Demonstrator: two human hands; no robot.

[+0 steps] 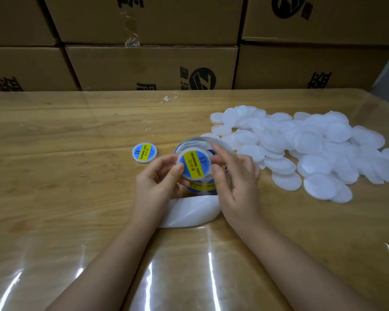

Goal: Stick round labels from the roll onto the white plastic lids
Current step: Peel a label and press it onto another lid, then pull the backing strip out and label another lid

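Note:
My left hand (160, 182) pinches a white plastic lid (194, 163) by its left edge, thumb on top; the lid carries a blue and yellow round label. My right hand (236, 176) hovers at the lid's right edge with fingers spread and fairly straight, fingertips touching its rim. Under the lid lies the label roll (202, 187), with blue and yellow labels showing and its white backing strip (189, 212) trailing toward me. One labelled lid (144, 153) lies flat on the table to the left. A heap of bare white lids (312, 149) spreads to the right.
The wooden table (65, 176) is covered with a glossy clear sheet. Stacked cardboard boxes (151, 66) form a wall along its far edge. A scrap of white paper (169, 99) lies near that edge.

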